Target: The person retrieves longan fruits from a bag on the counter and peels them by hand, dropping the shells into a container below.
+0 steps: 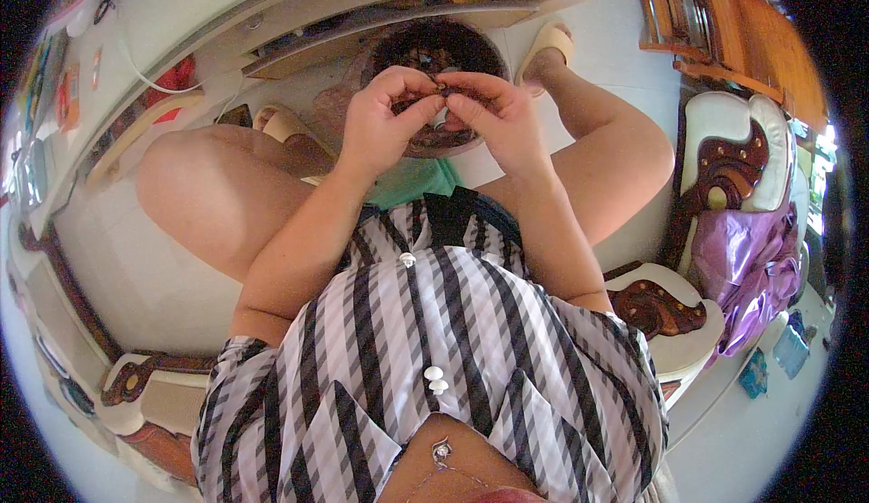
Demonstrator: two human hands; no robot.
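My left hand [387, 121] and my right hand [503, 121] meet in front of me, thumbs and forefingers pinched together. Between the fingertips is a small dark brown piece [441, 87], too small to name and partly covered by the fingers. Directly below them, between my feet, stands a round basin [497, 61] with dark brown contents [425, 43]. My hands hide part of the basin and its contents. Close to my lap, a pale green item [415, 182] shows below the basin.
A low cabinet with an open shelf [389, 16] runs behind the basin. Wooden furniture [760, 37] stands at the far right. Purple shiny fabric [747, 272] drapes a carved white seat [733, 154]. Blue packets [791, 349] lie on the floor. A white cable [136, 61] hangs at the left.
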